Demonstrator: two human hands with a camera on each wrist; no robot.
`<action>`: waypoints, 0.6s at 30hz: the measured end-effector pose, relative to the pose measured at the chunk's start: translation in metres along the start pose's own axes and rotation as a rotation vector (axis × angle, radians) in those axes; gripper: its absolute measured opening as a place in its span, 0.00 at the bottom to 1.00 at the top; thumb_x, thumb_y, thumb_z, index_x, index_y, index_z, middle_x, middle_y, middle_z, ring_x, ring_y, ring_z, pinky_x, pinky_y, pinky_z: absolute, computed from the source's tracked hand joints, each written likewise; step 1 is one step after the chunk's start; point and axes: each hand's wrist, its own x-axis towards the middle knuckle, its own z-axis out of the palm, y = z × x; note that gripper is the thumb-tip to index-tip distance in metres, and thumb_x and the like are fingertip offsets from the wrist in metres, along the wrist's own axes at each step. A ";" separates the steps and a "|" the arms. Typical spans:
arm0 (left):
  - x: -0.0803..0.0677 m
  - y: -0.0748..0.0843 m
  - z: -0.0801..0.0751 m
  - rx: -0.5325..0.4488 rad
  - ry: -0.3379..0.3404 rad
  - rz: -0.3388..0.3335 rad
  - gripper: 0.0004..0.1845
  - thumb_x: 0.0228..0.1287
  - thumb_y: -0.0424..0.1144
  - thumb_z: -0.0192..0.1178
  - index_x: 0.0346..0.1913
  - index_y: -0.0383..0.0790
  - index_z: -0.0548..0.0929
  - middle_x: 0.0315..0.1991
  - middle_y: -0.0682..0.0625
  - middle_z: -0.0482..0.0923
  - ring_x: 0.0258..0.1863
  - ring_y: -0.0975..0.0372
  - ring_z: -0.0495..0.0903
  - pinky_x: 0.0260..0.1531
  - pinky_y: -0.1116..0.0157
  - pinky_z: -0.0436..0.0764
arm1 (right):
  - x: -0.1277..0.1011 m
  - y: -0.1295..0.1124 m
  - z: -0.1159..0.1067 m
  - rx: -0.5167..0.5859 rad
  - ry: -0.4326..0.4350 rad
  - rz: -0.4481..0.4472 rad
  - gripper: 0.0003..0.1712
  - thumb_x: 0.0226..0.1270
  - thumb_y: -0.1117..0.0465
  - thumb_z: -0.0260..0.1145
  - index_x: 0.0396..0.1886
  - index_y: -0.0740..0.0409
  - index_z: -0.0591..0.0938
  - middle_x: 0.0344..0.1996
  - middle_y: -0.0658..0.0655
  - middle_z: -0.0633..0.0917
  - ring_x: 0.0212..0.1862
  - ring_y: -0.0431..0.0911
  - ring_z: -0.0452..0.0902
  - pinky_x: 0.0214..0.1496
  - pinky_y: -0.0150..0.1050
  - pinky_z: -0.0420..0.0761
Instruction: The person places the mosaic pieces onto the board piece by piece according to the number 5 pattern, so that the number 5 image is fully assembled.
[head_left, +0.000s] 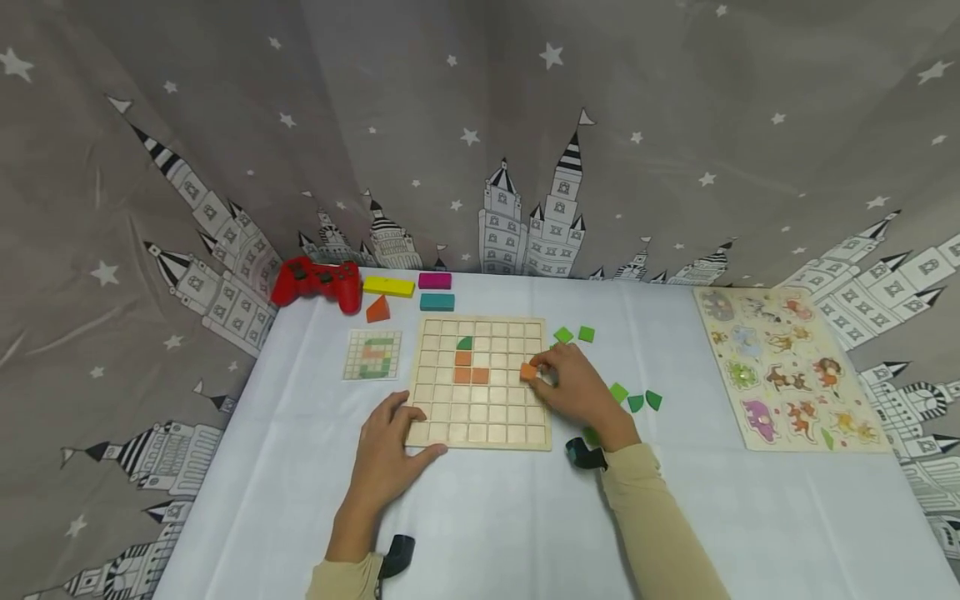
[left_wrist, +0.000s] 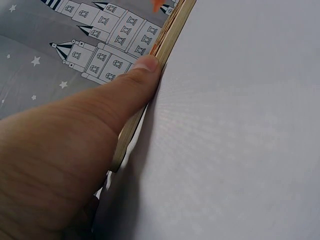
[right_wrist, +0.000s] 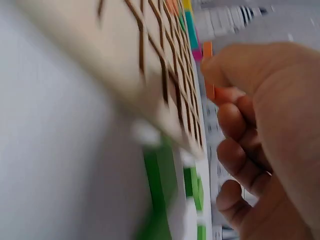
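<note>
A wooden grid board point(head_left: 480, 417) lies in the middle of the white table. It bears a green quarter-round tile point(head_left: 465, 342) and orange square tiles point(head_left: 470, 375). My left hand point(head_left: 386, 454) holds the board's near left corner, with its thumb point(left_wrist: 125, 100) pressed along the board's edge point(left_wrist: 170, 35). Over the board's right side, my right hand point(head_left: 570, 385) pinches an orange square tile point(head_left: 528, 372) between thumb and fingertips. The right wrist view shows the same orange tile point(right_wrist: 220, 92) just beyond the board point(right_wrist: 150, 65), blurred.
Loose green tiles point(head_left: 636, 402) lie right of the board. A pattern card point(head_left: 372, 355) sits to its left. At the back are a red game controller point(head_left: 317, 282), a yellow block point(head_left: 388, 287), a magenta block point(head_left: 435, 280), a teal block point(head_left: 437, 302) and an orange wedge point(head_left: 378, 309). An animal puzzle point(head_left: 787, 367) lies far right.
</note>
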 end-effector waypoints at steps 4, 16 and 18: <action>0.000 -0.001 0.000 0.003 0.002 0.010 0.30 0.47 0.53 0.80 0.49 0.44 0.79 0.74 0.40 0.64 0.76 0.43 0.59 0.74 0.38 0.58 | 0.007 -0.018 0.012 -0.047 0.018 -0.047 0.18 0.69 0.54 0.68 0.53 0.56 0.85 0.41 0.53 0.82 0.43 0.47 0.70 0.50 0.44 0.75; -0.001 0.000 0.000 0.003 0.002 0.024 0.30 0.48 0.54 0.80 0.50 0.44 0.78 0.74 0.40 0.64 0.76 0.43 0.59 0.74 0.38 0.58 | 0.013 -0.038 0.026 -0.107 -0.002 -0.046 0.15 0.71 0.55 0.68 0.53 0.55 0.86 0.45 0.54 0.84 0.45 0.48 0.72 0.49 0.43 0.76; -0.001 -0.001 0.001 -0.001 0.008 0.031 0.31 0.48 0.54 0.80 0.50 0.44 0.79 0.74 0.40 0.64 0.76 0.43 0.60 0.74 0.39 0.58 | 0.013 -0.039 0.027 -0.106 -0.001 -0.043 0.14 0.70 0.56 0.68 0.52 0.55 0.87 0.44 0.54 0.84 0.44 0.48 0.72 0.47 0.42 0.75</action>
